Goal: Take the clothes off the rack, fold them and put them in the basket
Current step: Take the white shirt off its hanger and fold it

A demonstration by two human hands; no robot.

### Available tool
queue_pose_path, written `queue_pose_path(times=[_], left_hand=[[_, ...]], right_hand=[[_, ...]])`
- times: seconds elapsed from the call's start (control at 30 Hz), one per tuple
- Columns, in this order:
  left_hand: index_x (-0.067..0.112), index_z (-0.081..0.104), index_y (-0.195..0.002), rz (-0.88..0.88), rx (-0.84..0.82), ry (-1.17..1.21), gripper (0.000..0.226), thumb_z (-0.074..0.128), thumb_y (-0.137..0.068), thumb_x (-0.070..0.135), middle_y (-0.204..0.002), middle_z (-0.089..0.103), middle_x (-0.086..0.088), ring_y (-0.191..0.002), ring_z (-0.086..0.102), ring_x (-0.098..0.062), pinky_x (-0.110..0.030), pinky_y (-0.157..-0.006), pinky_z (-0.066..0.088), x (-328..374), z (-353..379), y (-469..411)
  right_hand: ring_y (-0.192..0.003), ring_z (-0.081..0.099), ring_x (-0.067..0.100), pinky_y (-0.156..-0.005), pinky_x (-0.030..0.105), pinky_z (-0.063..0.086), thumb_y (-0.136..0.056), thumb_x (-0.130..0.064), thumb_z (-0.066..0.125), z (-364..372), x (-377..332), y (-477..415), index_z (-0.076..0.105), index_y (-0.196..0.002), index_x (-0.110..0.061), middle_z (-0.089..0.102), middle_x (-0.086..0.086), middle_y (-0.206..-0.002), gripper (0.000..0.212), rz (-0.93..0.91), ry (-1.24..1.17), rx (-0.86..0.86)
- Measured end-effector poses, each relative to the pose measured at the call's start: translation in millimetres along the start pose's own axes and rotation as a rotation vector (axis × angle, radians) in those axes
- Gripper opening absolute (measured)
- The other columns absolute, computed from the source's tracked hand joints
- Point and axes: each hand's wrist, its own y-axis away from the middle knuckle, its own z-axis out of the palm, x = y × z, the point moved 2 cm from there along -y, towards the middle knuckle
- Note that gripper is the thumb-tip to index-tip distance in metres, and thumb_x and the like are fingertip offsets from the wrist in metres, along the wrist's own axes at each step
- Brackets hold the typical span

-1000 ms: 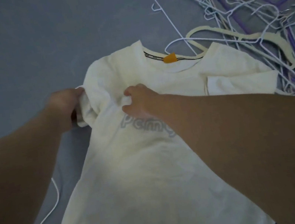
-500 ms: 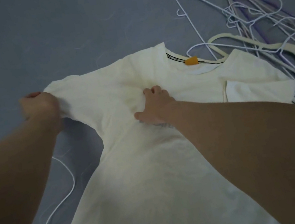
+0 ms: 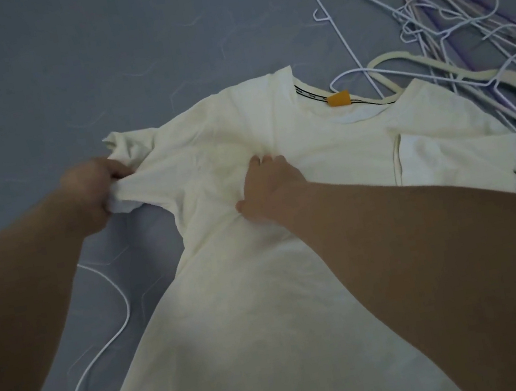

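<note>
Cream T-shirt [image 3: 250, 299] lies on the grey floor [image 3: 56, 58], left hand [image 3: 92, 192] gripping its sleeve [image 3: 134, 146], right hand [image 3: 269, 190] pressing the chest flat; a hard tug likely bunches cloth there, skewing the fold.

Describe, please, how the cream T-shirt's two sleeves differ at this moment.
The left sleeve is bunched; the right sleeve lies flat, folded onto the T-shirt. The left hand grips the left sleeve; no hand touches the right sleeve. Both are short and cream.
</note>
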Motion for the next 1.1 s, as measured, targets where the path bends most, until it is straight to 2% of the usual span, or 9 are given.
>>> queue_pose_path(times=[0.1,0.23,0.37,0.47,0.63,0.73,0.87,1.03,1.1], left_hand=[[0.019,0.065,-0.108,-0.019,-0.098,-0.093,0.028,0.071,-0.081,0.027,-0.098,0.067,-0.002,-0.074,0.063,-0.019,-0.027,-0.047,0.055,9,-1,3],[0.025,0.062,-0.111,-0.084,-0.136,-0.190,0.057,0.072,-0.074,0.067,-0.100,0.069,0.001,-0.087,0.068,-0.023,-0.040,-0.072,0.057,16,5,3],[0.014,0.056,-0.123,-0.006,-0.019,-0.211,0.036,0.058,-0.097,0.038,-0.122,0.059,-0.006,-0.109,0.059,-0.026,-0.041,-0.095,0.048,19,6,-9],[0.015,0.048,-0.081,0.001,0.051,-0.007,0.028,0.048,-0.103,0.032,-0.089,0.051,0.001,-0.079,0.051,-0.015,-0.028,-0.081,0.038,25,7,-14],[0.025,0.049,-0.081,-0.008,0.051,0.397,0.027,0.051,-0.101,0.043,-0.078,0.055,0.013,-0.054,0.056,-0.001,-0.023,-0.048,0.050,42,9,5],[0.025,0.053,-0.089,0.030,0.053,0.303,0.028,0.046,-0.100,0.050,-0.085,0.055,0.016,-0.061,0.056,0.000,-0.017,-0.056,0.052,46,12,5],[0.012,0.043,-0.145,0.132,0.068,0.015,0.060,0.040,-0.102,0.053,-0.139,0.050,-0.003,-0.122,0.051,-0.023,-0.031,-0.096,0.044,40,2,-12],[0.016,0.058,-0.119,0.003,-0.100,-0.099,0.048,0.079,-0.080,0.033,-0.103,0.066,-0.003,-0.080,0.064,-0.022,-0.032,-0.063,0.056,20,-9,-24],[0.012,0.059,-0.118,-0.031,-0.151,-0.167,0.051,0.083,-0.075,0.023,-0.108,0.066,-0.005,-0.089,0.066,-0.024,-0.036,-0.074,0.055,11,-11,-26]], right_hand=[[-0.151,0.019,0.033,-0.116,0.053,0.032,-0.095,-0.043,0.053,3,-13,-8,0.002,-0.159,-0.002,0.008,0.013,-0.166,0.091,0.060,0.070,-0.096],[-0.154,0.004,0.030,-0.113,0.066,0.025,-0.091,-0.061,0.055,8,-24,-39,0.006,-0.161,-0.015,-0.001,0.007,-0.168,0.098,0.093,0.216,-0.297],[-0.154,-0.002,0.032,-0.117,0.060,0.025,-0.081,-0.066,0.068,19,-27,-49,0.008,-0.161,-0.017,-0.006,0.011,-0.166,0.111,0.153,0.282,-0.314],[-0.152,-0.005,0.032,-0.109,0.070,0.026,-0.096,-0.049,0.058,25,-25,-30,-0.018,-0.156,-0.008,-0.019,0.013,-0.165,0.105,0.213,0.096,-0.194],[-0.152,-0.009,0.032,-0.105,0.078,0.017,-0.099,-0.038,0.056,39,-29,-36,-0.022,-0.154,-0.006,-0.023,0.013,-0.164,0.100,0.249,0.037,-0.150],[-0.151,-0.006,0.034,-0.105,0.078,0.016,-0.099,-0.037,0.057,39,-32,-39,-0.022,-0.154,-0.006,-0.023,0.014,-0.163,0.100,0.275,0.041,-0.158],[-0.150,-0.005,0.033,-0.104,0.079,0.016,-0.100,-0.033,0.056,40,-32,-41,-0.021,-0.155,-0.008,-0.022,0.012,-0.164,0.097,0.283,0.040,-0.145],[-0.152,-0.010,0.032,-0.106,0.078,0.015,-0.101,-0.034,0.055,33,-34,-37,-0.021,-0.155,-0.008,-0.023,0.012,-0.164,0.097,0.303,0.031,-0.145],[-0.152,-0.012,0.032,-0.107,0.077,0.017,-0.096,-0.039,0.063,28,-35,-32,-0.023,-0.153,-0.005,-0.024,0.013,-0.164,0.109,0.294,0.049,-0.169]])
